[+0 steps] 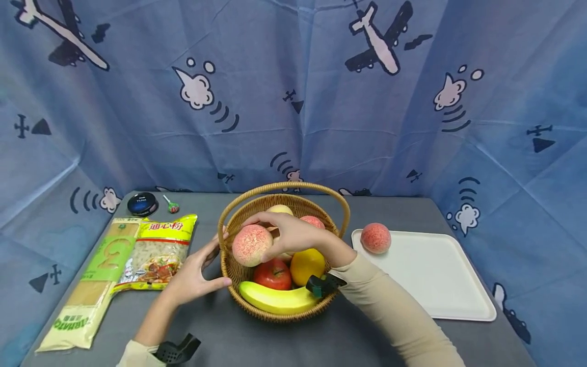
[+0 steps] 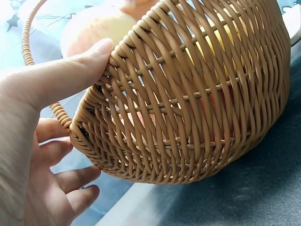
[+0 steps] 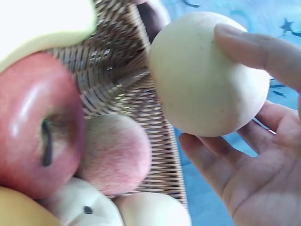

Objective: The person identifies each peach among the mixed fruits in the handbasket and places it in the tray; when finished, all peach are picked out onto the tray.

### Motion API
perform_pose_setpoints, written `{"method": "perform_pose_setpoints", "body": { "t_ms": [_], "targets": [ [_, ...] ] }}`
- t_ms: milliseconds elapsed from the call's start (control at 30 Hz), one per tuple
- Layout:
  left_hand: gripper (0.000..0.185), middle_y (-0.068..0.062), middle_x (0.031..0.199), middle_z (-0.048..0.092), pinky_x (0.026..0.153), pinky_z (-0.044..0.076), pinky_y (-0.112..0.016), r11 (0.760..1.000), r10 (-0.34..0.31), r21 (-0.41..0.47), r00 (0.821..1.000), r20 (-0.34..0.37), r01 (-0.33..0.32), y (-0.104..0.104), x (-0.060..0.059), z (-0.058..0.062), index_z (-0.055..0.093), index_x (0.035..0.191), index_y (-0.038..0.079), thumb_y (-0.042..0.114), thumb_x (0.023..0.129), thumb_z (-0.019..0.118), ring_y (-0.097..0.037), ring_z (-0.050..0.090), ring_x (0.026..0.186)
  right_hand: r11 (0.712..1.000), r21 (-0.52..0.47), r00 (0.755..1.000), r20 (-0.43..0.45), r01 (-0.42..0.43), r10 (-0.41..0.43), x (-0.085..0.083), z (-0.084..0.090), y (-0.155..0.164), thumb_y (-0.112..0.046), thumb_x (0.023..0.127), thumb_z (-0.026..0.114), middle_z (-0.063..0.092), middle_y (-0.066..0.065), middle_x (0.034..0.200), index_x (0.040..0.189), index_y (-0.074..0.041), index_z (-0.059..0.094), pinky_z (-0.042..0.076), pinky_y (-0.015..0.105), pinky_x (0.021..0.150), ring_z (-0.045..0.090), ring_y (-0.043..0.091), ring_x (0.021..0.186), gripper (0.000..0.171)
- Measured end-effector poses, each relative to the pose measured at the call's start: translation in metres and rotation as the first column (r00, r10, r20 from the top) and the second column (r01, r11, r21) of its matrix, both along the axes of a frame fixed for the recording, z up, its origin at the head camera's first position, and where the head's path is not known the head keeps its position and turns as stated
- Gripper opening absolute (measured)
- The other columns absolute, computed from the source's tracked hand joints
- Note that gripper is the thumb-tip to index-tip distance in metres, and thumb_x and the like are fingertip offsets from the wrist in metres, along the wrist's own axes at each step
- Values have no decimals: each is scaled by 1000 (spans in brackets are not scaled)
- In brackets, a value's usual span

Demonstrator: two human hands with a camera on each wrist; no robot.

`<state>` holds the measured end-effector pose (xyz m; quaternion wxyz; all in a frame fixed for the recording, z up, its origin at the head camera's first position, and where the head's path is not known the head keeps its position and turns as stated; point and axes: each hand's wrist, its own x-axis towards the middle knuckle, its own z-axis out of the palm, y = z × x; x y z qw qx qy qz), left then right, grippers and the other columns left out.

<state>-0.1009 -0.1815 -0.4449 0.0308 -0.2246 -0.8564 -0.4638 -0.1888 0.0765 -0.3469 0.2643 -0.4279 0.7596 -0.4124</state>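
Two hands work at one wicker basket (image 1: pixel 279 306): the right hand (image 1: pixel 293 232) curls its fingers round a peach (image 1: pixel 251 245) above the rim at nine o'clock, while the left hand (image 1: pixel 194 272) rests straight-fingered against the outer wall. Inside lie one banana (image 1: pixel 275 299), one red apple (image 1: pixel 273 273), one lemon (image 1: pixel 306 265) and more peaches; another peach (image 1: pixel 375 237) sits on one white tray (image 1: pixel 435 285) at three o'clock. Two pasta packets (image 1: pixel 133 260) lie at nine o'clock on the grey table (image 1: pixel 238 336), hung round with blue aeroplane cloth (image 1: pixel 293 92)
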Motion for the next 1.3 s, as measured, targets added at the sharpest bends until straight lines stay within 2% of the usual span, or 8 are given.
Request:
{"method": "perform_pose_setpoints", "body": {
  "t_ms": [133, 367, 467, 600, 833, 1000, 1100, 1300],
  "targets": [
    [92, -14, 154, 28, 103, 41, -46, 1000, 1, -13, 1000, -4, -1, -1, -1, 1, 28, 150, 14, 17, 74, 80, -34, 36, 135, 997, -79, 1000, -10, -7, 6, 6, 9, 12, -13, 75, 77, 53, 3, 130, 136, -7, 46, 49, 32, 98, 53, 15, 113, 69],
    [91, -15, 154, 28, 105, 41, -40, 1000, 1, -15, 1000, -2, -1, -1, -2, 6, 30, 149, 11, 16, 74, 80, -33, 37, 135, 980, -181, 993, -64, 86, -99, 25, 20, 40, -20, 74, 82, 50, 0, 135, 135, -14, 49, 48, 38, 100, 49, 16, 120, 69],
    [91, -16, 154, 28, 106, 39, -28, 1000, 7, -24, 1000, -6, -7, -2, -1, 7, 30, 149, 11, 17, 74, 80, -33, 36, 135, 961, -252, 993, -9, 116, -122, 34, 21, 53, -16, 75, 81, 50, 3, 134, 135, -12, 48, 49, 39, 99, 50, 19, 119, 70],
    [91, -18, 153, 28, 105, 33, -15, 1000, 8, -17, 1000, -11, -8, -2, -1, 5, 31, 149, 9, 17, 74, 80, -31, 35, 136, 936, -318, 987, -3, 149, -158, 45, 21, 72, -7, 74, 80, 50, 6, 132, 137, -12, 46, 53, 34, 93, 53, 20, 115, 72],
    [91, -17, 154, 28, 105, 33, -14, 1000, 12, -15, 1000, -9, -12, -2, 0, 4, 30, 149, 12, 19, 74, 81, -30, 34, 136, 892, -393, 961, -63, 225, -271, 62, 18, 117, 10, 72, 75, 49, 10, 136, 139, -2, 41, 49, 29, 98, 53, 20, 118, 76],
    [92, -16, 154, 29, 106, 34, -17, 1000, 13, -10, 1000, -9, -13, -2, -1, 4, 30, 149, 12, 17, 73, 81, -28, 34, 136, 820, -469, 909, -80, 328, -410, 70, 6, 155, 21, 68, 70, 51, 10, 135, 138, 7, 39, 50, 23, 94, 54, 17, 115, 77],
    [92, -15, 154, 29, 105, 33, -16, 1000, 7, -1, 1000, -12, -7, -2, -1, 3, 30, 149, 11, 17, 73, 81, -22, 33, 137, 769, -486, 858, -73, 415, -509, 75, -4, 176, 23, 69, 67, 51, 9, 135, 138, 9, 37, 49, 19, 93, 53, 14, 116, 77],
    [92, -15, 154, 28, 106, 34, -16, 1000, -8, 12, 1000, -7, 8, -3, 0, 1, 29, 150, 11, 16, 74, 80, -16, 32, 137, 633, -448, 699, -27, 631, -715, 82, -32, 208, 20, 71, 69, 50, 0, 134, 139, 3, 39, 44, 9, 94, 49, 6, 119, 76]
  ]
}}
